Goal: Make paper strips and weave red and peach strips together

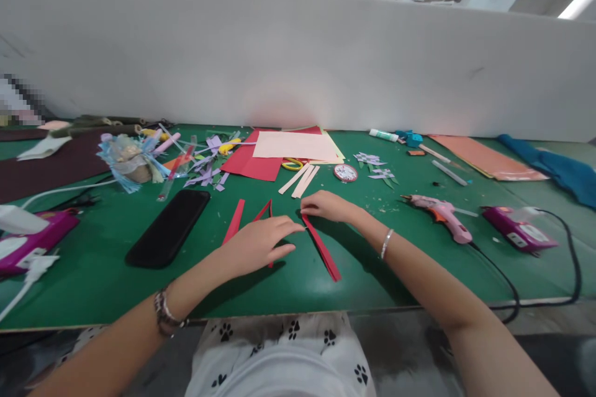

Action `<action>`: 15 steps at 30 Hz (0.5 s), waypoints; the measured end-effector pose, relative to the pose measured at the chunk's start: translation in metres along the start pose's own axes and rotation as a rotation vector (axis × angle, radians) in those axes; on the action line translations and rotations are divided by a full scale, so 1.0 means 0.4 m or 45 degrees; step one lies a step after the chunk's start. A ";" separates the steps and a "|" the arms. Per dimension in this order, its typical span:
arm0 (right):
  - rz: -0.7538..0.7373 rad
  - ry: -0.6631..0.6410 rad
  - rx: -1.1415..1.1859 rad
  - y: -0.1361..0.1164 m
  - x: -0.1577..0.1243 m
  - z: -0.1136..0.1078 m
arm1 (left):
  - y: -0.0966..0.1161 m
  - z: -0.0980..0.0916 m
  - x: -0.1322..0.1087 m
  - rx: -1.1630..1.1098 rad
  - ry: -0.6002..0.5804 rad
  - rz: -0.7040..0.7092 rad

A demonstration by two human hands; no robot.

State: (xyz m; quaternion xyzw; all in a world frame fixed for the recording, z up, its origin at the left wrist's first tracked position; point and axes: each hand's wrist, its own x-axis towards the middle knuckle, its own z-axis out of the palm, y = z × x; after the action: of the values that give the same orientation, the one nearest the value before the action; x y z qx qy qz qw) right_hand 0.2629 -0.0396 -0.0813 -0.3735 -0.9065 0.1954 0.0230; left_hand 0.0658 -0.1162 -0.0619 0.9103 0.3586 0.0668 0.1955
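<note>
My right hand point(328, 206) is closed in a pinch at the far end of a red paper strip point(325, 252), which slants toward the table's front edge. Thumb and fingers apart, my left hand point(261, 240) hovers just left of that strip, its index fingertip close to the strip's upper part. Partly behind the left hand is a narrow folded red strip point(264, 209). Another red paper strip point(234, 219) lies further left. Several pale pink strips point(305, 181) lie beyond my hands, near yellow-handled scissors point(292, 165) partly covered by paper.
A black phone point(168, 229) lies to the left, beside a purple power strip point(44, 242). At right are a pink glue gun point(442, 216) with its cord and another purple power strip point(519, 229). Red paper sheets point(254, 164), a small round dial point(345, 173) and purple paper scraps point(209, 164) lie further back.
</note>
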 end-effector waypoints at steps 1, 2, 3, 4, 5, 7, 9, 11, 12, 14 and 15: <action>-0.005 0.010 0.002 -0.001 0.008 0.001 | -0.013 0.008 0.009 0.073 0.024 0.064; -0.010 0.021 0.004 -0.002 0.015 0.001 | -0.026 0.017 0.018 0.140 0.040 0.113; -0.016 0.029 0.007 -0.003 0.023 0.002 | -0.038 0.026 0.028 0.195 0.050 0.152; -0.025 0.034 0.013 -0.003 0.031 0.002 | -0.050 0.034 0.036 0.246 0.051 0.182; -0.038 0.034 0.022 -0.004 0.039 0.003 | -0.061 0.039 0.045 0.290 0.056 0.200; -0.072 0.024 0.044 -0.006 0.056 0.007 | -0.078 0.045 0.059 0.370 0.068 0.208; -0.099 0.007 0.064 -0.012 0.071 0.011 | -0.088 0.044 0.070 0.431 0.076 0.224; -0.106 -0.004 0.076 -0.019 0.082 0.012 | -0.094 0.040 0.080 0.475 0.070 0.270; -0.100 -0.001 0.083 -0.022 0.084 0.010 | -0.095 0.038 0.084 0.488 0.063 0.289; -0.079 0.025 0.100 -0.026 0.080 0.001 | -0.098 0.034 0.093 0.479 0.035 0.286; -0.052 0.056 0.109 -0.027 0.073 -0.006 | -0.100 0.033 0.097 0.448 0.017 0.267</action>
State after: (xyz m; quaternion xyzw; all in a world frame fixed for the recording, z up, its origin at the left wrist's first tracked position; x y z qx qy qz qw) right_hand 0.2349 -0.0258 -0.0782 -0.3578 -0.9040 0.2253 0.0631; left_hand 0.0727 -0.0672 -0.0908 0.9624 0.2691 0.0289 0.0231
